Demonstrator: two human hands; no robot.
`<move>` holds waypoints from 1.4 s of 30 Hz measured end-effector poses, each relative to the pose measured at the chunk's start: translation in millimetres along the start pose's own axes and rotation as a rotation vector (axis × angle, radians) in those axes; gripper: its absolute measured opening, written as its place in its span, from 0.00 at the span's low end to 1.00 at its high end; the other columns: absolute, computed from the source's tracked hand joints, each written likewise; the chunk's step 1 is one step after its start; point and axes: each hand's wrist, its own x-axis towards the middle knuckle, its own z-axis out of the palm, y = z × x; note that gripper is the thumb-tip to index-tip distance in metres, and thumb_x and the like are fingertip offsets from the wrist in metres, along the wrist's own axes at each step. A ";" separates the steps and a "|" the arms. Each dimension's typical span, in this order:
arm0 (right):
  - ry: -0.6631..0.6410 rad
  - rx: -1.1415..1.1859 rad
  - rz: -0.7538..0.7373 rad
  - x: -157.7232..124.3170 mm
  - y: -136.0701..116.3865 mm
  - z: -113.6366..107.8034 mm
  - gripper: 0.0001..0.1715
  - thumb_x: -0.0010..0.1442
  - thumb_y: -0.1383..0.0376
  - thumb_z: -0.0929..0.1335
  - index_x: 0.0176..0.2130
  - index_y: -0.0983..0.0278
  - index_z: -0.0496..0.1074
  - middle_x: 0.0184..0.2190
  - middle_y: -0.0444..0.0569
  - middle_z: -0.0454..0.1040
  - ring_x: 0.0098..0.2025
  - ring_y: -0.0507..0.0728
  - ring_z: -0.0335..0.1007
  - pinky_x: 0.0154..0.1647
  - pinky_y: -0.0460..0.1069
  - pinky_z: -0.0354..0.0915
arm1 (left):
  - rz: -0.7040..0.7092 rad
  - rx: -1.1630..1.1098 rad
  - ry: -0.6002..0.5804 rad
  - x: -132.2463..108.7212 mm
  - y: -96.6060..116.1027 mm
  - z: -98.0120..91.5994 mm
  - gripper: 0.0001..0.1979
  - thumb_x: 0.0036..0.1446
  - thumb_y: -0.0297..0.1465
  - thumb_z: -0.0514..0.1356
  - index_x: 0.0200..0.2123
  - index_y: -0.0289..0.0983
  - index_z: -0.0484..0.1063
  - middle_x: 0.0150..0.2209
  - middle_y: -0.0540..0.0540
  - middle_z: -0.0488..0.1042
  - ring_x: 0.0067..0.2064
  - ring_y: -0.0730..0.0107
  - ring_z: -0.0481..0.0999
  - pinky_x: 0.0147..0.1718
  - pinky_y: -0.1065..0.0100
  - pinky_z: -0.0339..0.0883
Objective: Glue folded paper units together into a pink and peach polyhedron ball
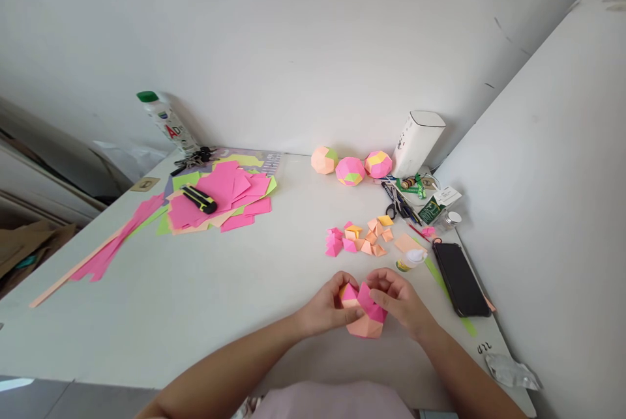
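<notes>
A partly built folded-paper ball (366,316) of pink, peach and yellow pieces sits between both my hands, low over the white table (205,302). My left hand (327,307) pinches its left side, fingers curled round it. From the right, my right hand (402,302) closes on the same model, fingers bent over its top. Just beyond lies a small heap of loose folded paper units (359,238) in pink, peach and yellow.
Three finished paper balls (351,169) stand by the back wall beside a white box (415,142). A stack of pink and green sheets (220,197) holds a black-and-yellow cutter (199,199). A black phone (458,277), glue pot (411,259), scissors and pens (398,204) lie at right; a bottle (165,120) far left.
</notes>
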 end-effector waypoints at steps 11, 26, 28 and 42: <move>-0.076 -0.121 -0.078 -1.7 4.2 -1.3 0.11 0.55 0.59 0.70 0.37 0.62 0.71 0.28 0.44 0.71 0.28 0.51 0.66 0.28 0.45 0.62 | -0.061 0.115 -0.031 -1.4 0.9 -2.6 0.16 0.46 0.41 0.65 0.27 0.35 0.67 0.26 0.51 0.64 0.28 0.74 0.63 0.28 0.71 0.56; -0.017 -0.275 -0.092 -6.5 -2.3 1.9 0.12 0.55 0.60 0.69 0.25 0.64 0.67 0.24 0.42 0.65 0.26 0.51 0.60 0.27 0.46 0.57 | 0.029 -0.018 0.062 3.1 7.8 0.9 0.16 0.48 0.37 0.66 0.21 0.34 0.63 0.31 0.50 0.62 0.30 0.75 0.64 0.29 0.71 0.57; 0.004 -0.266 -0.103 -8.6 -3.6 3.9 0.12 0.55 0.60 0.69 0.25 0.64 0.67 0.24 0.42 0.66 0.26 0.51 0.60 0.27 0.46 0.57 | 0.023 -0.054 0.066 3.5 7.9 1.1 0.17 0.47 0.37 0.66 0.21 0.34 0.62 0.29 0.51 0.62 0.29 0.76 0.63 0.27 0.72 0.55; 0.181 -0.288 -0.208 -16.3 -0.9 15.8 0.14 0.56 0.60 0.67 0.24 0.64 0.65 0.24 0.45 0.70 0.26 0.52 0.63 0.27 0.46 0.60 | -0.069 -0.239 0.100 5.0 4.9 3.1 0.18 0.43 0.39 0.69 0.22 0.33 0.66 0.22 0.51 0.68 0.25 0.76 0.65 0.25 0.72 0.56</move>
